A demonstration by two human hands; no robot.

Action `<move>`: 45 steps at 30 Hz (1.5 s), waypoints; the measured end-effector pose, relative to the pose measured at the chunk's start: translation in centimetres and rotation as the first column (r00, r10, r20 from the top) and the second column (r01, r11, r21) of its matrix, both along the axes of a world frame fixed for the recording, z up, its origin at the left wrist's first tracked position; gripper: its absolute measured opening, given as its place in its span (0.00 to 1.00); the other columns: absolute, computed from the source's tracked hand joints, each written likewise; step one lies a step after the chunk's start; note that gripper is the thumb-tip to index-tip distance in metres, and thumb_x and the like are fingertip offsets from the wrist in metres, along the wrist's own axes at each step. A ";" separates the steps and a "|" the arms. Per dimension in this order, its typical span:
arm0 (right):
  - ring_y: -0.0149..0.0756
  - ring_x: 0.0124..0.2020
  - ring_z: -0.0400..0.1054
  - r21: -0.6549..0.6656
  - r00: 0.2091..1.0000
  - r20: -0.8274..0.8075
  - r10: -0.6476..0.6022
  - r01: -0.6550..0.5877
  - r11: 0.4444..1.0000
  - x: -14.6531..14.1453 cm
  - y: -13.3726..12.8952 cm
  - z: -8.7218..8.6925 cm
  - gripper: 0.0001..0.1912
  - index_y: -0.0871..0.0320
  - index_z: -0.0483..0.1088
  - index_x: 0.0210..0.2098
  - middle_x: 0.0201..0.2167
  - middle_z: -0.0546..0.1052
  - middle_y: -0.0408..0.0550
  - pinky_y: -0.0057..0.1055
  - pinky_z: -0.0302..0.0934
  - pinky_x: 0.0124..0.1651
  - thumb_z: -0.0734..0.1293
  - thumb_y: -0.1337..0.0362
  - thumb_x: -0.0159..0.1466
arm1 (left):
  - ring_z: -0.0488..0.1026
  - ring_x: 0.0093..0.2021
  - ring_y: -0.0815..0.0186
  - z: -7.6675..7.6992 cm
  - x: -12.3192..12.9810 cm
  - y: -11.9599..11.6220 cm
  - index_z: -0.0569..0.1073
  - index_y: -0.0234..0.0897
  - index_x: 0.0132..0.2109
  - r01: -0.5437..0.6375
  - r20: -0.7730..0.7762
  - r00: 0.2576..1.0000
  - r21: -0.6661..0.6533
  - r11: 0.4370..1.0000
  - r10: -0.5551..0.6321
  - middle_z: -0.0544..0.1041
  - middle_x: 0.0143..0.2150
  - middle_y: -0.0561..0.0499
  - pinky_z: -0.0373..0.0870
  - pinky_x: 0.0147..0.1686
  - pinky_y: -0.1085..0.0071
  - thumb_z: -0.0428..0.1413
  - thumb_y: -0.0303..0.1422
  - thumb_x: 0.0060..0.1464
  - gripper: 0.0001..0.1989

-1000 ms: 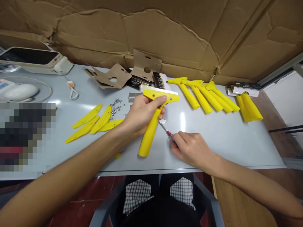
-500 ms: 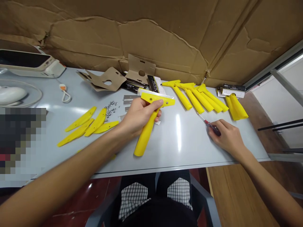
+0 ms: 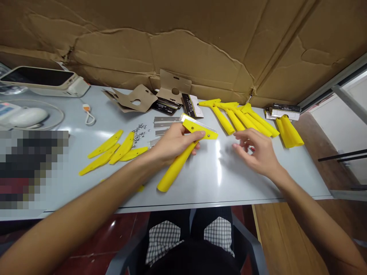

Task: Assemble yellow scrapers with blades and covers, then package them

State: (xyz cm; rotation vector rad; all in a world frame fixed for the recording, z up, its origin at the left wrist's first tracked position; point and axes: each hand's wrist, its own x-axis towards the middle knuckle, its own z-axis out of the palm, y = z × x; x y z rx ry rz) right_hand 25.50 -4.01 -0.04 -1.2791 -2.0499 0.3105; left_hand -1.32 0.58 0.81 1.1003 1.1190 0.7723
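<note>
My left hand [image 3: 179, 143] is closed around a yellow scraper [image 3: 175, 168], thumb on its head. The scraper's handle slants down to the left, and a metal blade shows along the top of its head. Two screw spots are visible on the head's yellow plate. My right hand [image 3: 258, 151] hovers right of the scraper, fingers apart, holding nothing that I can see. A screwdriver [image 3: 251, 148] is mostly hidden behind it; only a red bit shows. Loose blades [image 3: 163, 125] lie behind my left hand, beside a heap of small screws [image 3: 139, 133].
Several yellow plates [image 3: 99, 158] lie at the left. Yellow scraper handles [image 3: 223, 120] are lined up at the back right, beside packaged scrapers [image 3: 289, 130]. Opened cardboard packaging [image 3: 132, 98] rests against the cardboard wall. A white device [image 3: 43, 82] and cable stand at the far left.
My right hand has let go of the screwdriver and moved left, toward the scraper. The scraper in my left hand has tilted slightly and shifted a little right. The view has shifted a bit.
</note>
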 end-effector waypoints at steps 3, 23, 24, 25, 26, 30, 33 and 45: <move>0.36 0.37 0.75 -0.358 0.930 -0.367 -0.019 -0.123 0.926 -3.4 1.9 -0.2 0.21 0.53 0.74 0.56 0.47 0.77 0.50 0.33 0.74 0.31 0.74 0.53 0.66 | 0.72 0.21 0.67 0.0 -0.4 0.1 0.78 0.34 0.36 0.112 -0.132 0.986 0.075 0.991 -0.101 0.77 0.25 0.49 0.69 0.23 0.70 0.63 0.35 0.61 0.09; 0.36 0.29 0.78 -0.674 0.541 -0.737 -0.405 -0.629 0.388 -5.9 2.8 -1.7 0.16 0.60 0.75 0.32 0.27 0.79 0.45 0.33 0.77 0.30 0.81 0.57 0.58 | 0.78 0.46 0.52 -1.7 -0.5 -2.8 0.79 0.30 0.54 0.684 -0.767 0.625 0.627 0.374 0.144 0.80 0.49 0.35 0.77 0.46 0.57 0.51 0.24 0.65 0.16; 0.35 0.28 0.77 -0.681 0.549 -0.732 -0.404 -0.612 0.403 -5.8 2.9 -1.7 0.15 0.60 0.75 0.30 0.26 0.78 0.44 0.32 0.76 0.30 0.81 0.59 0.57 | 0.78 0.47 0.51 -1.6 -0.6 -2.7 0.79 0.30 0.56 0.672 -0.751 0.651 0.639 0.375 0.114 0.79 0.50 0.35 0.77 0.47 0.57 0.53 0.25 0.64 0.17; 0.34 0.28 0.76 -0.689 0.560 -0.725 -0.401 -0.589 0.423 -5.6 2.9 -1.7 0.14 0.60 0.74 0.29 0.26 0.78 0.44 0.31 0.75 0.29 0.81 0.60 0.57 | 0.79 0.48 0.51 -1.5 -0.6 -2.6 0.79 0.31 0.57 0.652 -0.726 0.683 0.654 0.382 0.078 0.79 0.52 0.35 0.77 0.48 0.57 0.54 0.26 0.63 0.18; 0.33 0.27 0.76 -0.697 0.573 -0.716 -0.398 -0.562 0.445 -5.5 3.0 -1.7 0.13 0.60 0.75 0.29 0.26 0.79 0.44 0.30 0.75 0.28 0.81 0.61 0.56 | 0.79 0.49 0.52 -1.3 -0.6 -2.5 0.78 0.33 0.58 0.628 -0.697 0.716 0.667 0.402 0.037 0.79 0.53 0.36 0.78 0.49 0.57 0.56 0.28 0.62 0.19; 0.34 0.29 0.77 -0.703 0.623 -0.694 -0.362 -0.476 0.528 -4.6 3.5 -1.9 0.12 0.60 0.80 0.33 0.30 0.82 0.46 0.28 0.73 0.28 0.81 0.62 0.55 | 0.82 0.43 0.60 -0.4 -0.6 -1.8 0.79 0.37 0.57 0.454 -0.549 0.835 0.645 0.615 -0.041 0.79 0.56 0.41 0.80 0.47 0.63 0.58 0.31 0.60 0.18; 0.35 0.32 0.78 -0.668 0.656 -0.704 -0.272 -0.483 0.566 -3.9 3.7 -2.1 0.13 0.59 0.82 0.37 0.33 0.83 0.48 0.28 0.74 0.30 0.81 0.60 0.57 | 0.83 0.39 0.62 0.1 -0.7 -1.0 0.79 0.36 0.55 0.317 -0.488 0.871 0.468 0.825 -0.058 0.82 0.55 0.41 0.82 0.41 0.66 0.60 0.35 0.60 0.17; 0.34 0.30 0.74 -0.603 0.730 -0.655 -0.194 -0.350 0.717 -4.0 3.6 -2.0 0.15 0.58 0.80 0.38 0.35 0.83 0.48 0.31 0.72 0.29 0.81 0.56 0.56 | 0.86 0.39 0.57 -0.9 -0.9 -0.1 0.84 0.38 0.51 0.350 -0.466 0.863 0.272 0.896 -0.195 0.88 0.41 0.44 0.82 0.39 0.65 0.66 0.39 0.59 0.15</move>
